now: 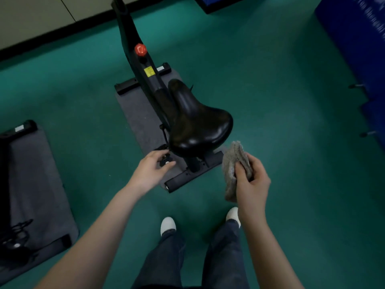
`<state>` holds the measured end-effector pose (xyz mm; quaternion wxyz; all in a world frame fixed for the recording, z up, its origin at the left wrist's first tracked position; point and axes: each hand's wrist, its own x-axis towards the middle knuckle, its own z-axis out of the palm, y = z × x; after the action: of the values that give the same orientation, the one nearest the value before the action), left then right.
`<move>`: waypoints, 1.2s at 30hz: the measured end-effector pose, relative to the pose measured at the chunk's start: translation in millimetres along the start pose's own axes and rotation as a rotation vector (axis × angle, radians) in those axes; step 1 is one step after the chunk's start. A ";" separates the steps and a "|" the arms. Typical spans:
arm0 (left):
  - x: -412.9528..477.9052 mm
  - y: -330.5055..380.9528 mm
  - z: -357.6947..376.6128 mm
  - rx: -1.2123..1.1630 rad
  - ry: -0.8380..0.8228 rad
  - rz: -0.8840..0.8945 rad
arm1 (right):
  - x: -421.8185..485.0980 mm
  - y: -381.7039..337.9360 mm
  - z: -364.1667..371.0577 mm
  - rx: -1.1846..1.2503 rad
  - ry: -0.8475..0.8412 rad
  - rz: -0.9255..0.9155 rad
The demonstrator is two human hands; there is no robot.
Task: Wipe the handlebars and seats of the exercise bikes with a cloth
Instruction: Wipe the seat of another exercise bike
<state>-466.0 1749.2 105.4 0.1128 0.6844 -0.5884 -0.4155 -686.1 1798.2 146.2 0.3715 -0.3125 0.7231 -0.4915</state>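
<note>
While the right hand (253,182) grips a bunched grey cloth (231,163) just beside the black seat (198,124), the left hand (149,170) curls loosely at a small knob (166,163) below it, contact unclear. Beyond, a red knob (140,49) sits on the bike's frame (127,30).

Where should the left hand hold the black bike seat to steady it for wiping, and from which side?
Probably the narrow nose of the seat, from its left side: it is slim enough for fingers to wrap, the rear is broad, and the left hand is on that side.
</note>
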 end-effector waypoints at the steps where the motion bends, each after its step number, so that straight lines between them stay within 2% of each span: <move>1: -5.4 6.3 -1.2 0.023 -0.002 -0.019 | 7.6 -5.1 -12.4 0.004 -0.029 -0.009; 8: -18.3 88.4 25.2 0.114 0.081 -0.001 | 70.4 -37.3 -100.5 0.025 -0.170 -0.103; 13: -14.4 172.2 64.8 0.142 0.018 0.104 | 112.0 -51.3 -172.6 -0.017 -0.222 -0.147; 19: -11.8 252.7 109.0 0.222 -0.044 0.220 | 151.4 -52.0 -256.3 -0.017 -0.171 -0.140; 25: 10.4 301.4 128.8 0.328 -0.112 0.343 | 200.0 -57.4 -324.3 0.010 -0.005 -0.116; 29: 37.8 315.2 132.9 0.382 -0.125 0.334 | 222.1 -59.8 -323.2 -0.003 -0.008 -0.110; 36: 114.9 323.0 130.3 0.332 -0.077 0.232 | 303.8 -91.9 -273.3 -0.066 -0.176 -0.109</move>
<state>-791.5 1598.3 181.1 0.0227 0.6047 -0.7277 -0.3229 -1069.6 1651.2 228.8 0.3958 -0.4053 0.6853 -0.4577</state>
